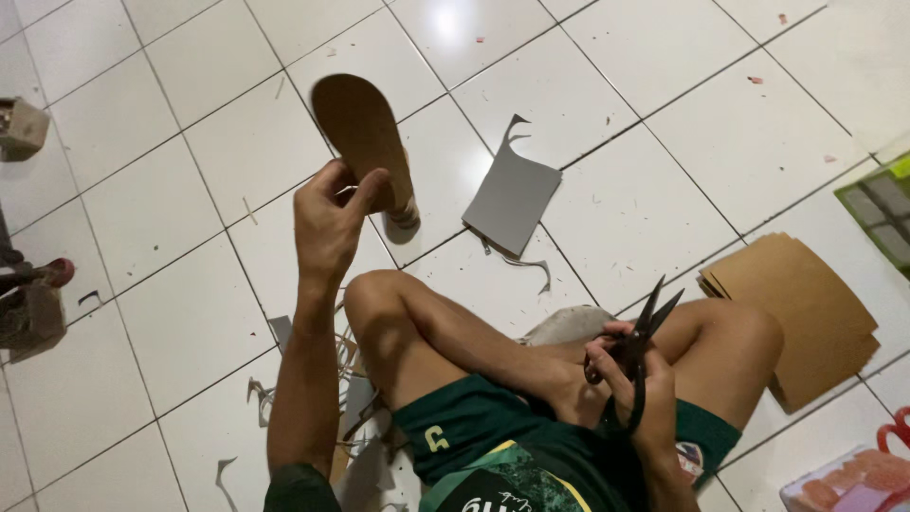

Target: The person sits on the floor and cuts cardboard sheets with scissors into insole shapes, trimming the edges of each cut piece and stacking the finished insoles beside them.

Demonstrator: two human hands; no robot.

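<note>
My left hand (327, 220) is raised over the tiled floor and grips a brown sole-shaped cutout (362, 133) by its lower end, holding it upright. My right hand (633, 384) rests between my crossed legs and holds black scissors (642, 343) with the blades slightly apart, tips pointing up. A grey sheet (512, 194) with a cut-out edge lies on the tiles just right of the cutout. Thin offcut strips (353, 379) lie under my left knee.
A stack of brown sheets (806, 308) lies right of my right knee. A green-framed object (882, 210) sits at the right edge, a pink and red packet (853, 479) at the bottom right, and small blocks (21, 128) along the left edge.
</note>
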